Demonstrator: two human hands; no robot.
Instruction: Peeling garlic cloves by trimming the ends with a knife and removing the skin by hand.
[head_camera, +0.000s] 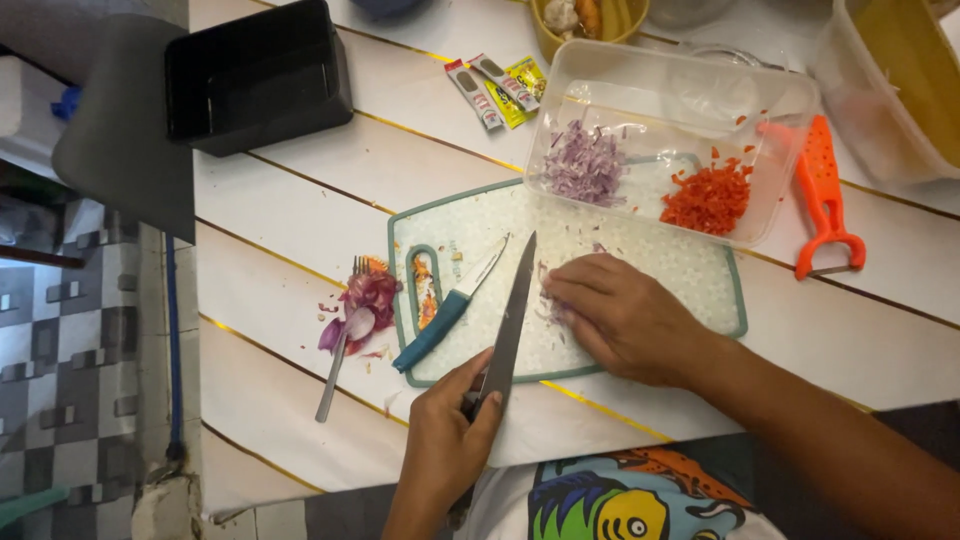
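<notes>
My left hand (448, 430) grips the handle of a large dark-bladed knife (511, 325), whose blade points away across a white cutting board (640, 255) with a teal rim. My right hand (620, 315) lies palm down on the board, fingers gathered over small bits of chopped purple onion (552, 305) next to the blade. A smaller knife with a blue handle (447, 318) lies on the board's left side. A clear plastic tub (780, 130) at the board's far end holds chopped purple onion (585, 165) and chopped red pieces (710, 197).
Onion peels (365, 300) and a fork (338, 355) lie left of the board. An orange peeler (822, 195) lies to the right, a black box (255, 75) at far left, small sachets (500, 88), a yellow bowl (588, 22) and a large tub (900, 85) at the back.
</notes>
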